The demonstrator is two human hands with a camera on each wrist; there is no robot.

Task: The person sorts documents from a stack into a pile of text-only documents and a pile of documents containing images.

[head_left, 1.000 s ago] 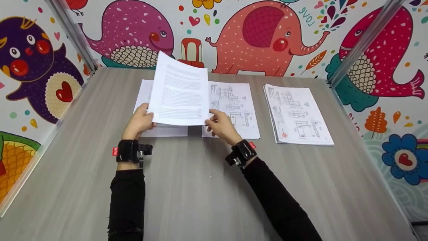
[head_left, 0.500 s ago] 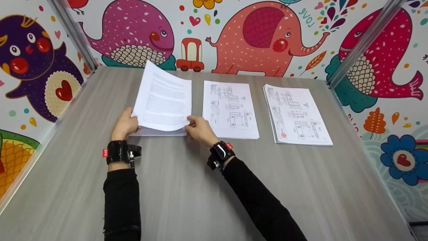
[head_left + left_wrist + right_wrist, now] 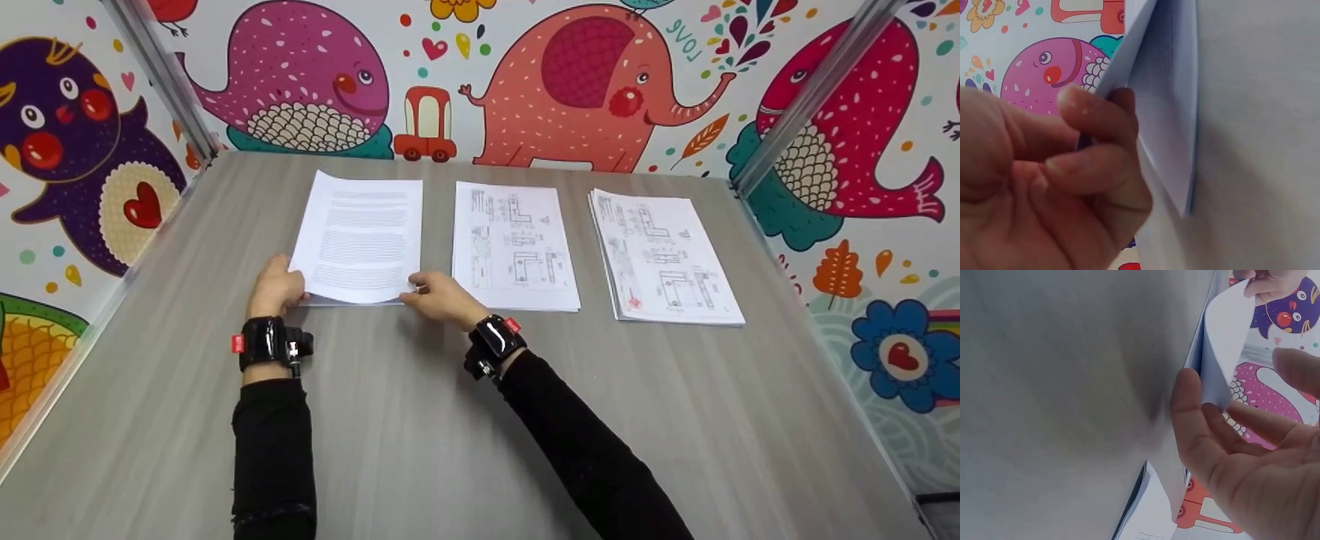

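Note:
A white sheet of printed text lies over the left paper stack, its near edge bowed up slightly. My left hand pinches the sheet's near left corner; in the left wrist view the paper passes between the fingers, with a gap showing over the pages beneath. At the near right corner is my right hand. In the right wrist view its fingers are against the curled corner, while the thumb stands apart from the paper.
To the right on the grey table lie a middle stack of drawings and a thicker right stack with a red stamp. Panels with cartoon animals wall in the back and sides.
Both hands have moved left and down with the text sheet, from above the gap between stacks onto the left stack. The right thumb and fingers have spread at the corner.

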